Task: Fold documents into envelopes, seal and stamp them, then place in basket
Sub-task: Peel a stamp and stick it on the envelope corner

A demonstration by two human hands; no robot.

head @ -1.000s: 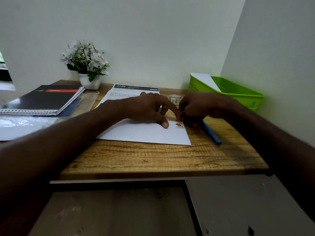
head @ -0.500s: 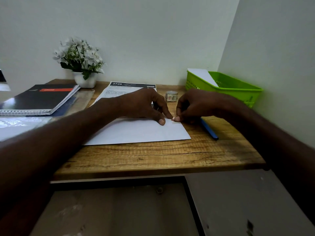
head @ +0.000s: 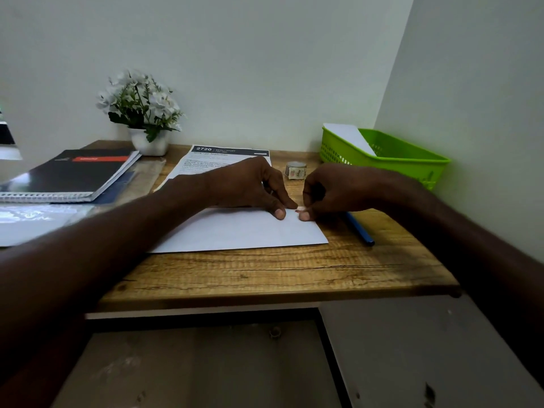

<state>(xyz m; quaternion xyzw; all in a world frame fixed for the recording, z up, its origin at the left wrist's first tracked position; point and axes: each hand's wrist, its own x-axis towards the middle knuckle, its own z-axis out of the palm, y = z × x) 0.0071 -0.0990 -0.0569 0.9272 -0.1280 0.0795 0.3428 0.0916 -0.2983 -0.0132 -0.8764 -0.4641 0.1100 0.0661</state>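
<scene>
A white envelope (head: pixel 241 231) lies flat on the wooden desk (head: pixel 265 272). My left hand (head: pixel 250 187) rests on its top right part, thumb and forefinger pressing the paper down. My right hand (head: pixel 332 189) is at the envelope's top right corner, its thumb and fingers pressed on a small stamp sticker (head: pixel 300 209), mostly hidden under the fingertips. A roll of stamp stickers (head: pixel 295 169) stands just behind my hands. The green basket (head: pixel 412 161) sits at the back right with one white envelope (head: pixel 348 136) leaning in it. A printed document (head: pixel 212 160) lies behind my left hand.
A blue pen (head: pixel 360 229) lies right of the envelope, partly under my right wrist. A spiral notebook (head: pixel 67 175) and clear plastic sleeves (head: pixel 32 216) lie at the left. A white flower pot (head: pixel 147 139) stands at the back wall. A wall closes the right side.
The sticker lay uncovered on the envelope's corner a second ago; my right thumb and fingers now press on it. The camera view has shifted slightly.
</scene>
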